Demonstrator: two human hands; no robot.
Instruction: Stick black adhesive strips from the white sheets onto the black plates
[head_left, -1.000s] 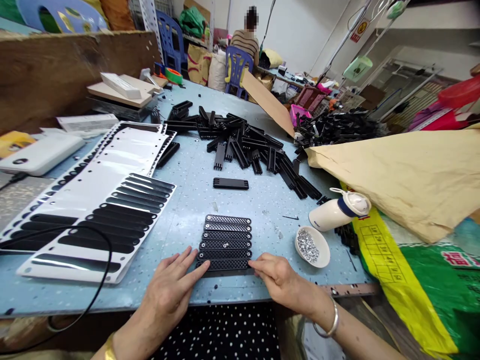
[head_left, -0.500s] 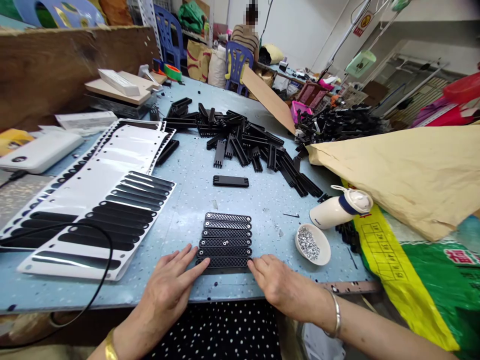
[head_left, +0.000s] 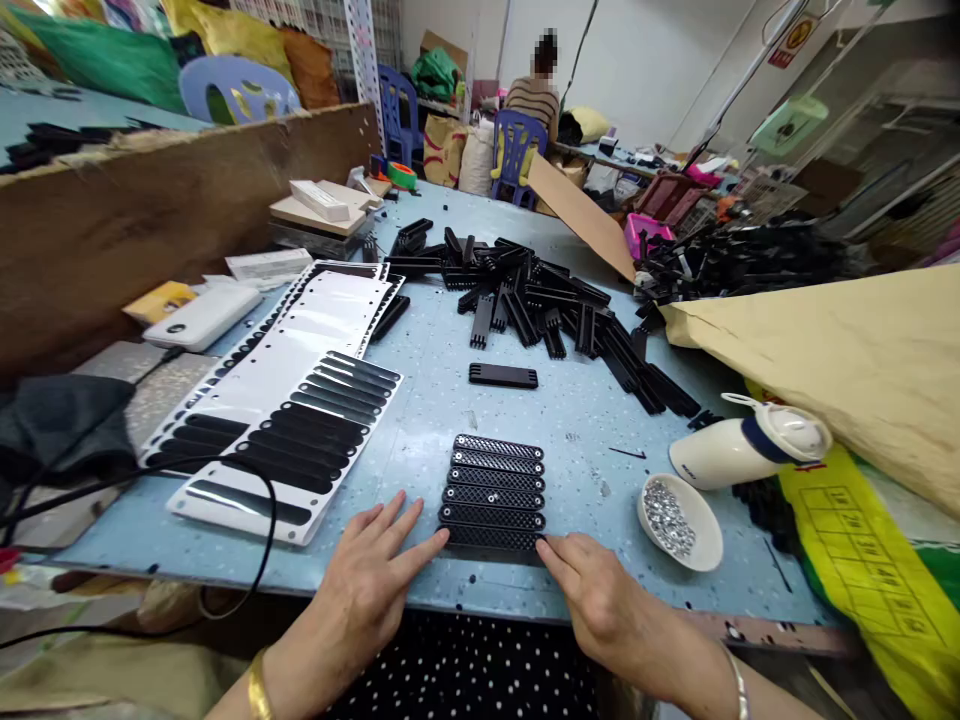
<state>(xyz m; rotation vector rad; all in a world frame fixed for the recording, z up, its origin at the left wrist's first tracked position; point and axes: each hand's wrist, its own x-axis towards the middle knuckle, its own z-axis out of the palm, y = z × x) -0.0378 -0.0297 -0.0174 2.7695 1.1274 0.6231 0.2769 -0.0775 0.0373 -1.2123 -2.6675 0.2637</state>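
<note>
Several black strips with a cross-hatched surface (head_left: 496, 476) lie side by side in a flat block near the table's front edge. Small silver pieces sit at their ends, and one lies loose near the middle (head_left: 492, 497). My left hand (head_left: 371, 572) is open, fingers spread, its index fingertip touching the left end of the nearest strip. My right hand (head_left: 604, 595) has its fingers curled and pressed together at that strip's right end. Anything pinched there is too small or hidden to name. Right of the block, a white bowl (head_left: 711, 540) holds small silver metal pieces (head_left: 669, 518).
One black bar (head_left: 503, 376) lies alone ahead, before a heap of black bars (head_left: 517, 290). Sticker sheets (head_left: 300, 330) and a black cable (head_left: 274, 500) lie left. A cream bottle (head_left: 720, 450) lies beside brown paper (head_left: 832, 350). A person (head_left: 534, 98) sits far back.
The view has swung left, so everything appears further right. Both hands stay at the ends of the nearest strip, with little visible change in their pose.
</note>
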